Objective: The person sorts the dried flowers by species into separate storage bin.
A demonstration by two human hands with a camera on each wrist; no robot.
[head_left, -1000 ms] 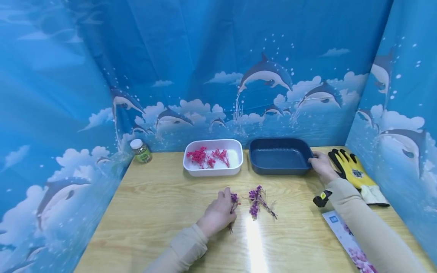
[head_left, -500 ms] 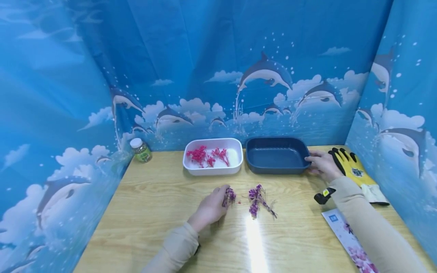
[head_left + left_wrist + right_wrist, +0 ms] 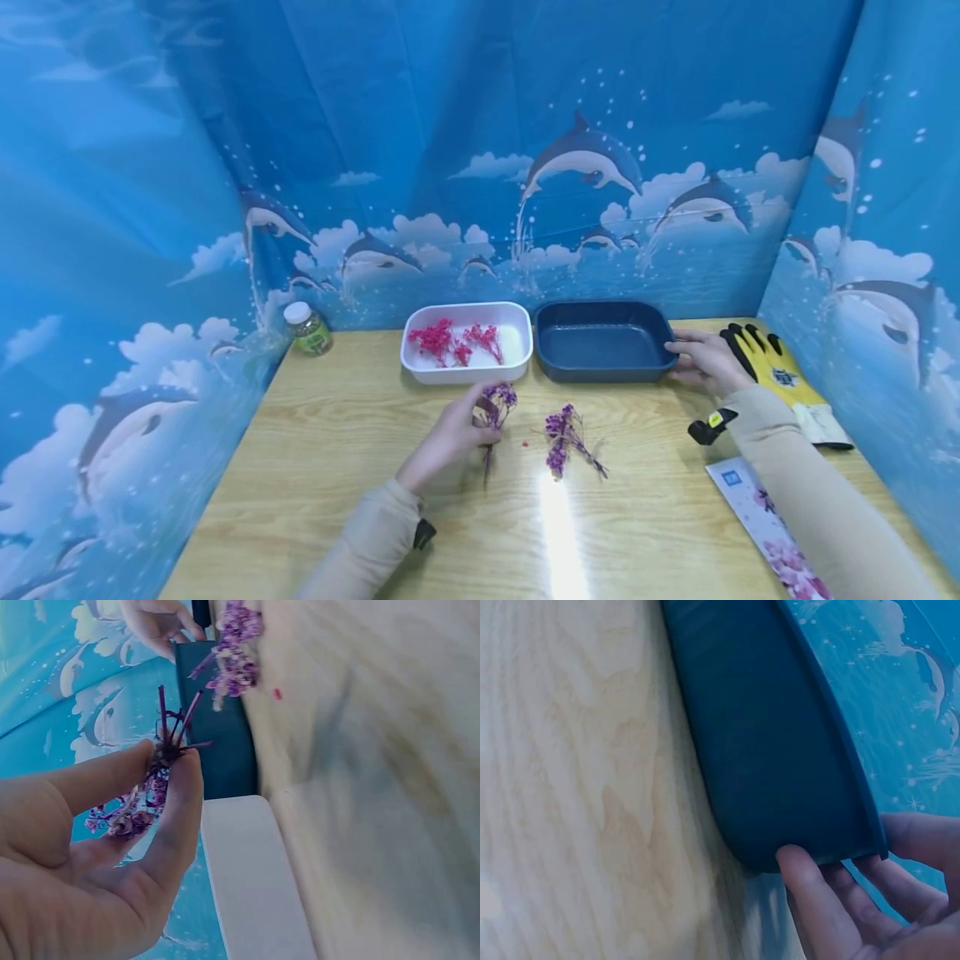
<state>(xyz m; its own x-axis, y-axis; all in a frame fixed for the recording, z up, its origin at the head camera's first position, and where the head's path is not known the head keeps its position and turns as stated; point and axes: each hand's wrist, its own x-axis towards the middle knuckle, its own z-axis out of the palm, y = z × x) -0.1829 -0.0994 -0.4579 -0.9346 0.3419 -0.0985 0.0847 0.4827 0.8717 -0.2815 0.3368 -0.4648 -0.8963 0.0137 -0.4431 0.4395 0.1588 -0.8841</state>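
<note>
A small dried sprig with purple blossoms and thin dark stems (image 3: 501, 400) is in the person's left hand (image 3: 450, 433), pinched between thumb and fingertips; in the left wrist view the stem ends stick out past the fingertips. The sprig is just in front of a white rectangular tray with rounded corners (image 3: 516, 337), in which bright pink dried sprigs (image 3: 432, 339) lie.

Just beside that tray is a dark blue rectangular tray (image 3: 607, 346). The right hand (image 3: 707, 365) has its fingers against this tray's right end; whether they grip it or only press on it, I cannot tell.

On the pale wood-grain bench (image 3: 322, 483), near the left hand, lies a tiny red speck (image 3: 525, 444), and next to it a loose bunch of purple dried flowers (image 3: 558, 442). Further right are a yellow, black and white work glove (image 3: 780, 375) and a white flower-printed packet (image 3: 772, 533), partly under the right sleeve. A white-capped jar with a green label (image 3: 309, 331) stands at the far left corner, by the blue dolphin-printed backdrop (image 3: 450, 125).
</note>
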